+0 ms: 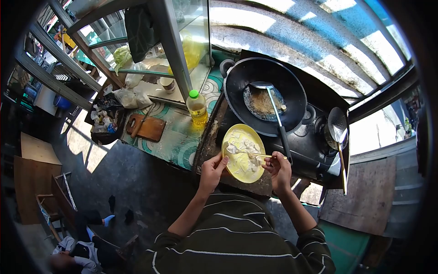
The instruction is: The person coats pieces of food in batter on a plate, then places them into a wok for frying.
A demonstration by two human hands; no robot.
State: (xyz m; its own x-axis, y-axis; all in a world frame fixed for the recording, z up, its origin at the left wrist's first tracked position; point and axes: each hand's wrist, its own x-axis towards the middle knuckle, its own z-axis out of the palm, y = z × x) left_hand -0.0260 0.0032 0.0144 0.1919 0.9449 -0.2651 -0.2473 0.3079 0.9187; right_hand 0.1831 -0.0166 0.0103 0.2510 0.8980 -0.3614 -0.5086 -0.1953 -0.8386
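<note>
The green patterned worktop point(171, 150) runs along the left of the stove point(306, 145). A black wok point(273, 72) sits toward the stove's back left corner, with liquid and pale bits at its bottom. A skimmer point(337, 119) lies along the stove's right edge. A spatula point(274, 105) rests in the wok, its black handle reaching toward the stove's front edge. The yellow plate point(242, 180), coated with a pale mixture and white pieces, is held at the stove's front left corner; whether it touches cannot be told. The left hand point(212, 171) pinches its left rim. A chopping board point(153, 129) lies near the worktop's front edge, and a bottle point(197, 109) stands near its right edge. The right hand point(278, 171) pinches a spoon point(256, 154), whose head is among the white pieces
</note>
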